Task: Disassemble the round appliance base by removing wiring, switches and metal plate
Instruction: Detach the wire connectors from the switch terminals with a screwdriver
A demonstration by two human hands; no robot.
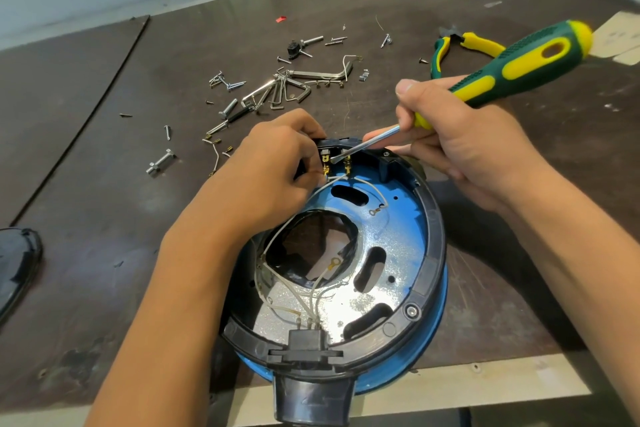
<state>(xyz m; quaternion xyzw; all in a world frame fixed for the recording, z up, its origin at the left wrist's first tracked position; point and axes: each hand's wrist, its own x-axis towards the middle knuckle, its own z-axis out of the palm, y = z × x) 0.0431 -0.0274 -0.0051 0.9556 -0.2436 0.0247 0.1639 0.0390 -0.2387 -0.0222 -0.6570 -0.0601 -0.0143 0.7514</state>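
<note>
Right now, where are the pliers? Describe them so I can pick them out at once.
Start at the round appliance base near the front edge of the table, then look past the right hand to the far right. The pliers lie flat there. They share green and yellow with the screwdriver in that hand, but have two curved handles and lie untouched.

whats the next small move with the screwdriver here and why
Probably twist the screwdriver slightly to pry a connector off the brass terminals: the right hand holds the blade tip between them, white wires are still attached there, and the left hand grips the switch to steady it.
</note>
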